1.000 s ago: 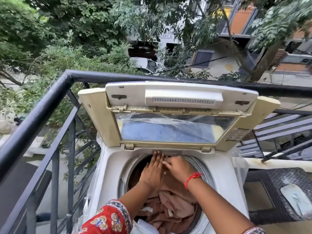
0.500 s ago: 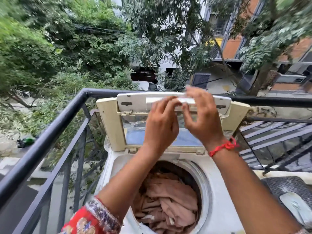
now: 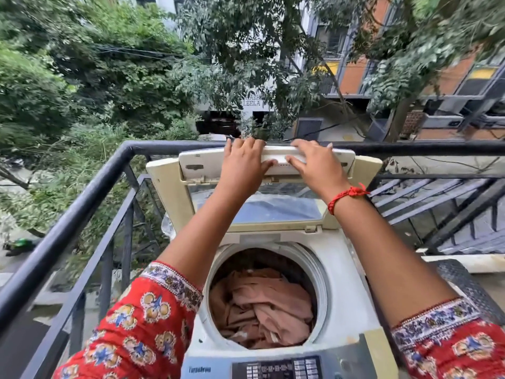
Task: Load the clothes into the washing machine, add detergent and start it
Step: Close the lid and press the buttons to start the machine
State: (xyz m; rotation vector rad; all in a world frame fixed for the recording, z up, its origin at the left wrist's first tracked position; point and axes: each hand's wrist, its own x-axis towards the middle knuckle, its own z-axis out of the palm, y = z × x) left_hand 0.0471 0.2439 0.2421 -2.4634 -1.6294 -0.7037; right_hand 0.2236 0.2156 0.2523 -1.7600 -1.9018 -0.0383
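A white top-loading washing machine (image 3: 347,302) stands on a balcony with its folding lid (image 3: 202,166) raised upright at the back. Pinkish-brown clothes (image 3: 262,305) fill the round drum. My left hand (image 3: 243,162) grips the lid's top edge, fingers curled over it. My right hand (image 3: 314,164) holds the same edge just to the right, with a red thread on its wrist. The control panel (image 3: 276,367) with dark buttons sits at the near edge. No detergent is in view.
A black metal railing (image 3: 82,206) runs along the left and behind the machine. A dark woven surface (image 3: 470,291) lies to the right. Trees, a street and buildings lie beyond and below the balcony.
Both hands left the clothes in the drum, rose to the upright lid and now grasp its top edge. The view has tilted down, bringing the control panel into sight.
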